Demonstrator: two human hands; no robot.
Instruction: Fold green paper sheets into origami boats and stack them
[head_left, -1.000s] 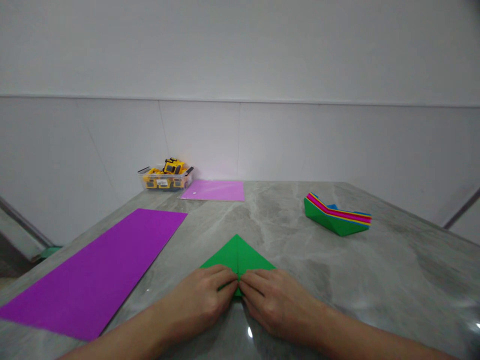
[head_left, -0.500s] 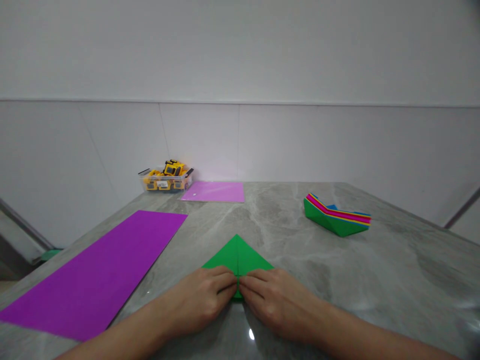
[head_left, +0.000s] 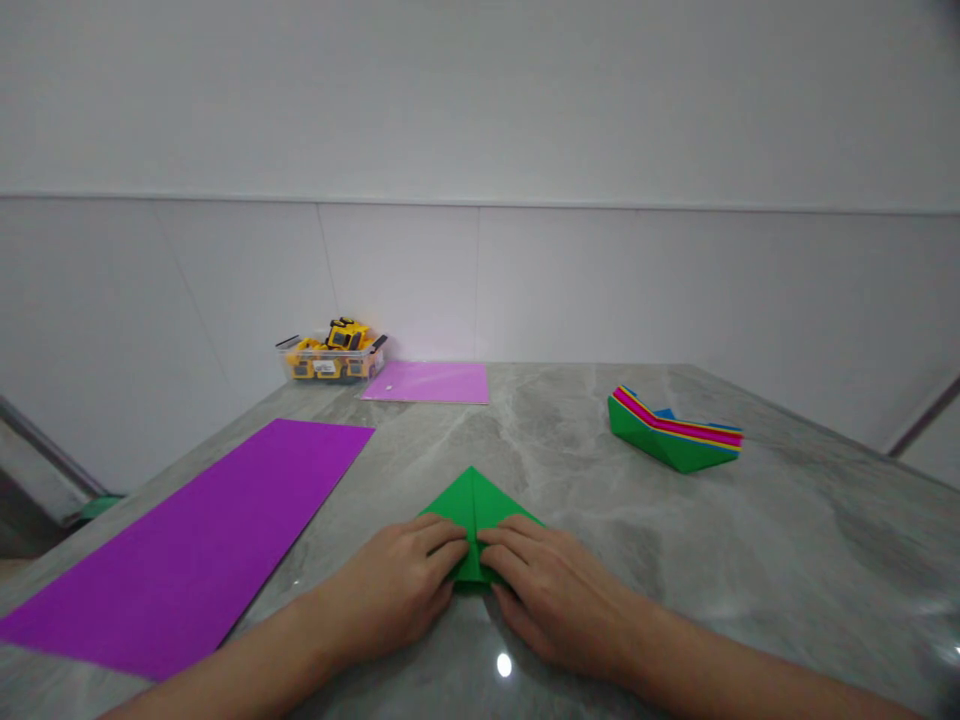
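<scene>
A green folded paper (head_left: 474, 505) lies flat on the grey marble table (head_left: 570, 470), its point aimed away from me. My left hand (head_left: 397, 590) rests on its near left part with fingers curled and pressing down. My right hand (head_left: 551, 595) does the same on the near right part. The fingertips of both hands meet along the paper's centre crease and cover its near edge.
A long purple sheet (head_left: 202, 540) lies to the left. A lighter pink sheet (head_left: 427, 382) sits at the back, beside a clear box of yellow toy vehicles (head_left: 334, 355). A stack of folded coloured papers (head_left: 671, 430) stands at the right. A white wall runs behind.
Both hands have slid a little forward over the green paper, covering more of its side corners. The visible green triangle looks narrower than before.
</scene>
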